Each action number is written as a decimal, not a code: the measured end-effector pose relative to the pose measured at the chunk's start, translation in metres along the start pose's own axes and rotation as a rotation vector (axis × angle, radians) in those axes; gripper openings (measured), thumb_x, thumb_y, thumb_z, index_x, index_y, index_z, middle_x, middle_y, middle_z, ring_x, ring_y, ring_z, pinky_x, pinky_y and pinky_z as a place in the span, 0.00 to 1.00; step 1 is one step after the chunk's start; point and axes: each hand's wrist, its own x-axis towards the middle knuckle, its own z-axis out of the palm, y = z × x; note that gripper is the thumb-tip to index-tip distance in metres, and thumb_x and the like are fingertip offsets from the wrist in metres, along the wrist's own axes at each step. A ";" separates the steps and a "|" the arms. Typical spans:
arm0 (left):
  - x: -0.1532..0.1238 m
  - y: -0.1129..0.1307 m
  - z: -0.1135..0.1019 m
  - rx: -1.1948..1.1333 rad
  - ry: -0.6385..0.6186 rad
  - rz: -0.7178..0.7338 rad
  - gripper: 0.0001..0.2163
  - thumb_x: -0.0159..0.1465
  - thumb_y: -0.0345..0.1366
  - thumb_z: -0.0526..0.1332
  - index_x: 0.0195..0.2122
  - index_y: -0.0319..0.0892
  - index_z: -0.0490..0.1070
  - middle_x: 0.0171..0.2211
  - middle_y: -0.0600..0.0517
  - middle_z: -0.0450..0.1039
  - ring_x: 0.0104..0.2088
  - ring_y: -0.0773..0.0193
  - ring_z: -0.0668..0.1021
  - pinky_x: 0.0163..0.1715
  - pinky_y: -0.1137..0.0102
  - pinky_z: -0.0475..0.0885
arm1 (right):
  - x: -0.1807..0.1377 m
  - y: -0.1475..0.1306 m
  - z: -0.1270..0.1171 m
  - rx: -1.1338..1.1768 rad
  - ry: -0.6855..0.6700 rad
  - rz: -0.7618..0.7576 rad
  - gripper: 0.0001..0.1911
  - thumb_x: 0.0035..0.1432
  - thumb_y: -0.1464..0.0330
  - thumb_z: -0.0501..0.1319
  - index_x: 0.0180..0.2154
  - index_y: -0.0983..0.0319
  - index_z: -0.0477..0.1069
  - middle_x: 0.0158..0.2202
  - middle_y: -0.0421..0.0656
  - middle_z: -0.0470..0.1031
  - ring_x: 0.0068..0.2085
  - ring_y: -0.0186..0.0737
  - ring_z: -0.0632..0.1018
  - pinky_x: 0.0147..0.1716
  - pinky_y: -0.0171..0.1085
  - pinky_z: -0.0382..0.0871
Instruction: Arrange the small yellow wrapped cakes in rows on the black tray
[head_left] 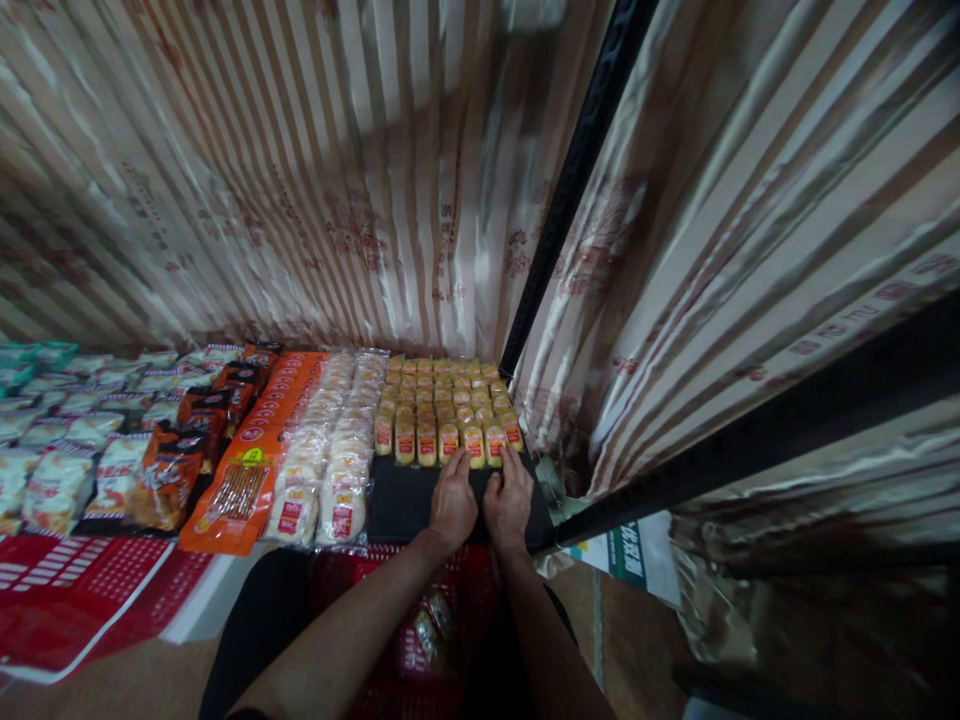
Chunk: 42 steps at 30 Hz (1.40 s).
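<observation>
Rows of small yellow wrapped snack packs (427, 440) with red-and-white labels stand on the black shelf (397, 500). My left hand (454, 508) reaches to the front row, its fingertips against the lower part of a pack. Close beside it, my right hand (510, 500) touches the front row near the right end, fingers stretched forward. Neither hand visibly grips a pack, though the fingertips partly cover the contact. Below my forearms, a red basket (360, 570) between my legs holds a few clear-wrapped items (431, 630).
Left of the yellow packs lie two rows of white round wrapped cakes (343, 505), orange snack bags (236, 490) and white snack bags (60, 485). Another red basket (97, 590) stands at lower left. A black metal post (559, 220) and a beam (712, 450) border the right; striped sheeting (337, 180) hangs behind.
</observation>
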 end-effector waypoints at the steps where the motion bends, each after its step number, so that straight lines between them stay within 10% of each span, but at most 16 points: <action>1: 0.000 -0.001 0.000 0.020 0.000 0.006 0.27 0.55 0.20 0.50 0.58 0.32 0.63 0.60 0.39 0.61 0.61 0.56 0.63 0.62 0.63 0.58 | 0.000 0.001 0.001 -0.001 -0.009 -0.002 0.26 0.55 0.72 0.46 0.56 0.65 0.64 0.56 0.52 0.67 0.58 0.46 0.65 0.55 0.51 0.60; 16: -0.003 -0.025 0.010 0.463 -0.010 0.294 0.18 0.64 0.26 0.48 0.56 0.31 0.62 0.57 0.36 0.64 0.58 0.53 0.67 0.56 0.60 0.67 | -0.005 0.002 0.002 -0.077 -0.094 -0.074 0.26 0.57 0.73 0.46 0.58 0.66 0.60 0.61 0.53 0.61 0.59 0.46 0.62 0.55 0.49 0.60; 42: -0.058 -0.033 -0.002 0.426 0.000 0.404 0.15 0.66 0.35 0.50 0.49 0.35 0.69 0.49 0.41 0.71 0.49 0.56 0.72 0.51 0.60 0.70 | -0.053 -0.034 -0.020 -0.056 0.005 -0.023 0.21 0.56 0.74 0.47 0.47 0.66 0.70 0.54 0.55 0.66 0.55 0.47 0.65 0.52 0.49 0.62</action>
